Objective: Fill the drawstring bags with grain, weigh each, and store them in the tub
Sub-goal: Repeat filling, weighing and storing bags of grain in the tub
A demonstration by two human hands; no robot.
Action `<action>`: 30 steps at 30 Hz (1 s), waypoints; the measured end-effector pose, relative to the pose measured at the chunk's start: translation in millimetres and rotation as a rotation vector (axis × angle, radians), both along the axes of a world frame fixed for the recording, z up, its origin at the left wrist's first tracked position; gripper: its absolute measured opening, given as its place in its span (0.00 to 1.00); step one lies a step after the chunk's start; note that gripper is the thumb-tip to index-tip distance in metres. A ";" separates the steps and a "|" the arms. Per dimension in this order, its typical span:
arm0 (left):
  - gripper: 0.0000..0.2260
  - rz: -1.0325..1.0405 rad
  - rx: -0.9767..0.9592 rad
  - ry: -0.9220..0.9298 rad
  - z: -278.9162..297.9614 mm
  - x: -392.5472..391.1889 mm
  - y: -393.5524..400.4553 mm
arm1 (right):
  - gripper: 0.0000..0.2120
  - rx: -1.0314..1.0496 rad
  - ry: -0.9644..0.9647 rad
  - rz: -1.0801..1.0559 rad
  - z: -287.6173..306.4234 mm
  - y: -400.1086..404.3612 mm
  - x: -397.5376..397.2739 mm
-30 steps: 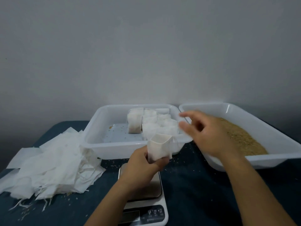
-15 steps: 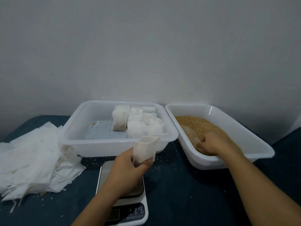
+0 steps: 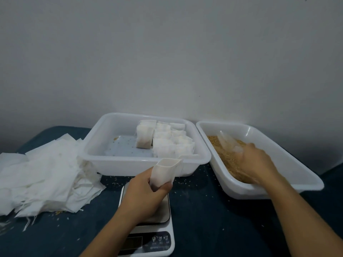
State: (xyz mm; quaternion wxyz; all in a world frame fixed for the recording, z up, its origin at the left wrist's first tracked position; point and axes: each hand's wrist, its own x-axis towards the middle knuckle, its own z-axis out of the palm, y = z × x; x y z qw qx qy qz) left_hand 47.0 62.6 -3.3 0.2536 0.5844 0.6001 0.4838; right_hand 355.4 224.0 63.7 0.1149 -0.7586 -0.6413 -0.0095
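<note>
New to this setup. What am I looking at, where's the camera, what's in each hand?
There is no robot here: a person works with two bare hands, filmed by one wide-angle camera worn on the head, looking forward and down. On the dark table sit a kitchen scale, a pile of empty white bags, a white tub holding filled bags, and a tray of grain. The left hand grips an open bag above the scale. The right hand is in the tray, holding a clear scoop; it is blurred, so the grip is unclear.
</note>
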 end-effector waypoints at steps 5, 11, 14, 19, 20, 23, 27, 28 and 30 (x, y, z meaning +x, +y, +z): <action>0.09 0.052 -0.026 -0.027 -1.2 -11.1 2.1 | 0.16 0.190 0.180 0.311 34.4 -33.0 -11.3; 0.06 0.196 -0.030 0.019 -4.1 -25.5 7.0 | 0.20 0.136 0.147 0.693 85.1 -85.0 -34.2; 0.06 0.231 -0.016 0.054 -4.4 -30.1 7.9 | 0.15 0.085 0.036 0.756 101.0 -95.3 -43.6; 0.07 0.248 0.005 0.115 -5.0 -33.3 7.5 | 0.23 0.065 -0.179 0.716 117.3 -95.7 -58.5; 0.06 0.243 0.017 0.129 -5.7 -33.3 7.3 | 0.25 0.063 -0.199 0.715 119.4 -95.5 -61.5; 0.04 0.226 0.040 0.160 -6.5 -32.4 6.7 | 0.28 0.027 -0.227 0.713 123.8 -96.9 -70.5; 0.04 0.199 0.040 0.169 -6.9 -31.5 6.3 | 0.37 -0.014 -0.351 0.728 128.4 -97.4 -82.8; 0.04 0.194 0.041 0.169 -6.7 -31.4 6.4 | 0.38 -0.014 -0.374 0.729 128.9 -97.1 -84.8; 0.04 0.187 0.049 0.158 -7.0 -31.1 6.9 | 0.39 -0.009 -0.427 0.740 129.8 -97.4 -87.5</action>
